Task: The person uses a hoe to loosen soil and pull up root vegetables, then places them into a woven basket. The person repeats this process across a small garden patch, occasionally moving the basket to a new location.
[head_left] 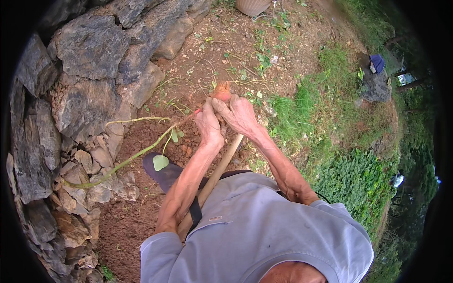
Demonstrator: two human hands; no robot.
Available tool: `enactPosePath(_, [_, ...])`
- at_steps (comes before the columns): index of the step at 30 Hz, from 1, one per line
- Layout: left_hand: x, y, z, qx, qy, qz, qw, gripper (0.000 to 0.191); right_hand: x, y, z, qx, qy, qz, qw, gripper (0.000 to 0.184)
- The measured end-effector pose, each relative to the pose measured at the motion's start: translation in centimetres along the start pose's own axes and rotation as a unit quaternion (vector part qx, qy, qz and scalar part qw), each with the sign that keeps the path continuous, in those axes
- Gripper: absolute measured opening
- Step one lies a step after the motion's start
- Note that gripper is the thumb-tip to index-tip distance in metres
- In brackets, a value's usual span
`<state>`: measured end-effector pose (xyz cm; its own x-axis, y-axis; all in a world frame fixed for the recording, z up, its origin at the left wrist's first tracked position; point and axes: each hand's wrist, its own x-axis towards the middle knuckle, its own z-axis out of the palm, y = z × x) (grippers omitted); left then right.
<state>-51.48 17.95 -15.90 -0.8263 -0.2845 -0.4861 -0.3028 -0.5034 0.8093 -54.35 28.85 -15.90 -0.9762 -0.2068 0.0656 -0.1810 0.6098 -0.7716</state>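
Observation:
A reddish-orange tuber (222,94), which looks like a sweet potato, sticks out beyond my fingertips. My left hand (208,125) closes around its stem end, with the thumb and fingers close against those of the other hand. My right hand (240,115) grips the near side of the tuber; the fingers partly hide it. From my left hand a vine (141,152) trails to the left, red near the tuber and green farther out, with a few leaves. A wooden tool handle (220,166) leans between my forearms against my body; its head is hidden.
A rough stone wall (92,46) runs along the left. Loose reddish soil (124,230) lies beside it. Ahead are cut vines (244,69) and a woven basket (253,7). Grass (290,116) and a boulder (375,85) with dark blue cloth (377,63) are at right.

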Motion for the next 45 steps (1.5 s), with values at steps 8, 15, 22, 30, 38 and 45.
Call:
enactPosePath(8, [0.2, 1.7, -1.1, -0.212, -0.287, -0.189, 0.915, 0.033, -2.5, -0.1, -1.7, 0.067, 0.089, -0.156, 0.982, 0.030])
enactPosePath(15, [0.0, 1.1, -1.6, -0.229, -0.339, -0.190, 0.892, 0.037, -3.1, -0.5, -0.9, 0.087, 0.127, -0.053, 0.987, 0.023])
enactPosePath(22, [-0.5, 0.2, -1.7, -0.151, -0.262, -0.141, 0.943, 0.036, -1.9, 0.2, -2.7, 0.081, 0.070, 0.037, 0.994, 0.034])
enactPosePath(30, [0.1, -0.8, -2.1, -0.250, -0.339, -0.238, 0.875, 0.047, -2.4, 1.0, -0.9, -0.004, 0.123, -0.023, 0.992, 0.025])
enactPosePath(38, [1.9, 1.4, -3.9, -0.183, -0.275, -0.155, 0.931, 0.031, -1.9, 1.3, -3.1, 0.068, 0.030, 0.085, 0.994, 0.063])
enactPosePath(45, [1.3, 2.5, -3.8, 0.091, -0.185, -0.097, 0.974, 0.027, -1.9, 0.2, -3.0, -0.072, 0.005, -0.051, 0.996, 0.065])
